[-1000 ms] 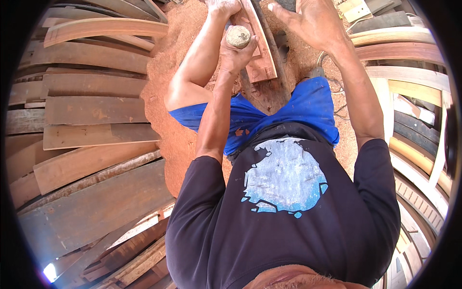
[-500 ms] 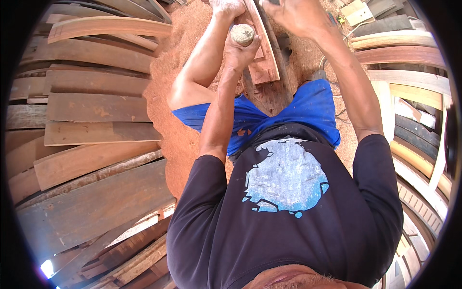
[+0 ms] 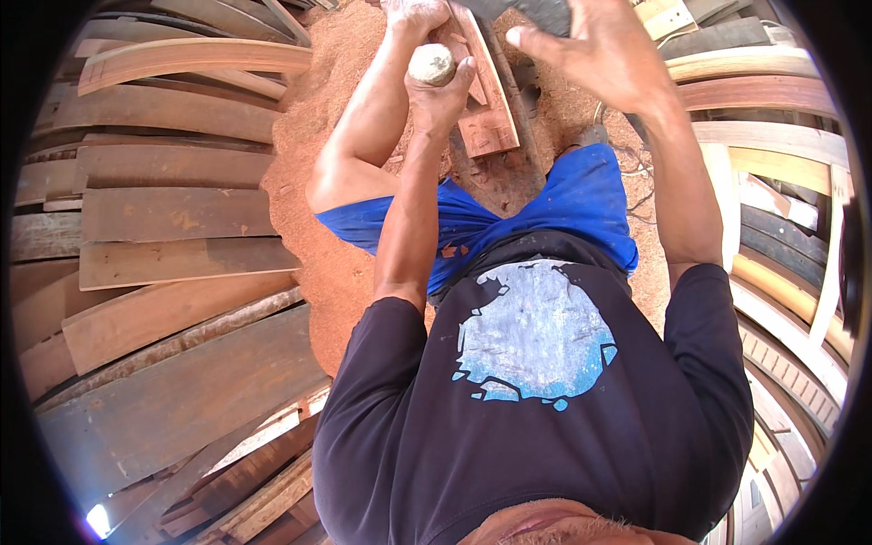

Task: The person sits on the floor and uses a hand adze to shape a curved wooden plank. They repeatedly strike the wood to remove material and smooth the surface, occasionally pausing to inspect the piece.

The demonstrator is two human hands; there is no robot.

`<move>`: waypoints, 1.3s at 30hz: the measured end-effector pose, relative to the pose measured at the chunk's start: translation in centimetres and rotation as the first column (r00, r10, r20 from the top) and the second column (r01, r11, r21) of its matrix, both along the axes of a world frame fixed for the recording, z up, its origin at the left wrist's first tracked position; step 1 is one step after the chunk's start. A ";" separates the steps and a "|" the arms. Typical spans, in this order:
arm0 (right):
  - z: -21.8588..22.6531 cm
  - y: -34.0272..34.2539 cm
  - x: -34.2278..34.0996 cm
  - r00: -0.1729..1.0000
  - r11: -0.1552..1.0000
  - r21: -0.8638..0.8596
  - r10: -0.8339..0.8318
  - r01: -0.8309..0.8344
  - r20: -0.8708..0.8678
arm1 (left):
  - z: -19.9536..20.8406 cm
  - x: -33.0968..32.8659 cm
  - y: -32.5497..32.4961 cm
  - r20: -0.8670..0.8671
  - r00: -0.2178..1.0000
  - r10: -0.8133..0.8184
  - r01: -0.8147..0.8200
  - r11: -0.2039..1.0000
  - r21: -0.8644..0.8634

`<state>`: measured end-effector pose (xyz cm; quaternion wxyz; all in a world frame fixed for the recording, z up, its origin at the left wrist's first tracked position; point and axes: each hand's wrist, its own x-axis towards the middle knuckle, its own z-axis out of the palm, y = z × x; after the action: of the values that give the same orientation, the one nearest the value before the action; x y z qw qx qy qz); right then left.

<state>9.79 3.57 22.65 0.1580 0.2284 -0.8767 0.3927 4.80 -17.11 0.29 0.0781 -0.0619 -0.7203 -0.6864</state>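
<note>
Board (image 3: 493, 125) lies on dark beam (image 3: 495, 183), L hand (image 3: 440, 102) has fingers wrapped round handle (image 3: 431, 64), R hand (image 3: 610, 65) spreads thumb (image 3: 530, 41) beside dark block (image 3: 545, 13), hidden fingers' grip I can't tell; poor aim w/ block could prob. hurt L hand.

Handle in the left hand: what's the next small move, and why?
Perhaps tap the handle with the dark block in the right hand: the left hand grips the handle by the board, round end bare and facing up, the block held apart from it.
</note>
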 end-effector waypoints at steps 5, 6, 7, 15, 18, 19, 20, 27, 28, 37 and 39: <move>0.6 0.5 -0.8 0.993 0.984 -0.153 -0.081 0.093 0.083 | -0.9 -0.3 1.2 0.024 1.000 0.016 -0.016 1.000 0.007; 0.5 0.5 -0.9 0.989 0.990 -0.082 -0.108 0.117 0.102 | -0.9 -0.1 1.1 0.028 1.000 -0.005 0.006 1.000 -0.030; 0.5 0.4 -1.1 0.984 0.991 -0.008 -0.135 0.137 0.118 | -0.8 0.2 1.0 0.034 0.999 -0.024 0.026 0.998 -0.065; -6.4 -0.6 -1.7 0.984 0.851 0.512 -0.169 0.118 0.054 | -0.1 1.4 2.6 -0.156 0.985 -0.071 0.057 0.994 -0.096; -2.1 -1.2 -1.3 0.982 0.934 0.339 -0.159 0.118 0.097 | -0.7 0.6 1.7 -0.035 0.992 -0.120 0.115 0.987 -0.111; -1.4 -1.5 -1.5 0.980 0.952 0.250 -0.193 0.177 0.040 | -0.4 0.4 1.9 -0.034 0.992 -0.117 0.112 0.986 -0.119; -0.9 -1.8 -1.7 0.973 0.961 0.156 -0.230 0.229 -0.015 | -0.1 0.2 2.1 -0.051 0.993 -0.109 0.103 0.989 -0.102; -7.7 1.1 -2.5 0.910 0.927 0.374 -0.167 0.014 0.380 | 1.5 -0.6 3.9 -0.012 0.972 -0.234 0.234 0.970 0.071; -8.2 1.4 -1.3 0.902 0.959 0.282 -0.133 0.014 0.410 | 1.9 -0.4 3.5 0.031 0.967 -0.255 0.253 0.966 0.047; -16.6 6.8 8.1 0.566 0.755 -0.560 0.311 0.341 0.763 | 6.6 4.3 5.2 0.143 0.683 -0.717 0.727 0.686 -0.035; -18.8 8.1 9.5 0.533 0.689 -0.586 0.331 0.427 0.779 | 6.8 6.6 7.1 0.049 0.775 -0.630 0.627 0.756 -0.188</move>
<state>19.34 11.62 3.81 -0.1974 -0.0998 -0.6145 0.7573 11.41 -9.97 7.10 -0.1567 -0.3132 -0.7204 -0.5987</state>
